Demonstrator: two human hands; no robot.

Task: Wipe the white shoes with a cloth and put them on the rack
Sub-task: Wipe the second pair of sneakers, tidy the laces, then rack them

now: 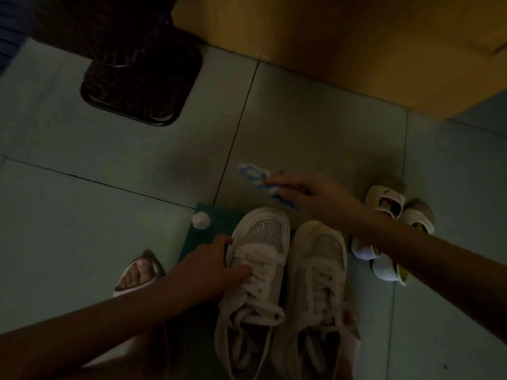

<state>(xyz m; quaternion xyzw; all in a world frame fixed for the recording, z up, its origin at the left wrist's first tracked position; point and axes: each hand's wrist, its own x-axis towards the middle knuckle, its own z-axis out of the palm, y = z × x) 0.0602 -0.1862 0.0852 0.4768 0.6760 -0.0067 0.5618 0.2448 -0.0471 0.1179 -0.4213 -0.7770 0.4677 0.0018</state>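
Observation:
Two white lace-up shoes stand side by side on the floor, toes pointing away from me: the left shoe [256,270] and the right shoe [315,283]. My left hand [214,267] grips the left shoe across its laces and side. Beyond the shoes lies a blue and white cloth [258,178] on the tiles. My right hand [315,198] reaches over it, with the fingers pinching its near end. No rack is visible in this dim view.
A dark green mat [208,234] lies under the shoes, with a small white bottle [201,220] at its far left corner. Small children's shoes [389,215] sit to the right. A dark stool [142,80] stands far left, yellow furniture [356,50] behind. My sandalled foot [137,272] is at left.

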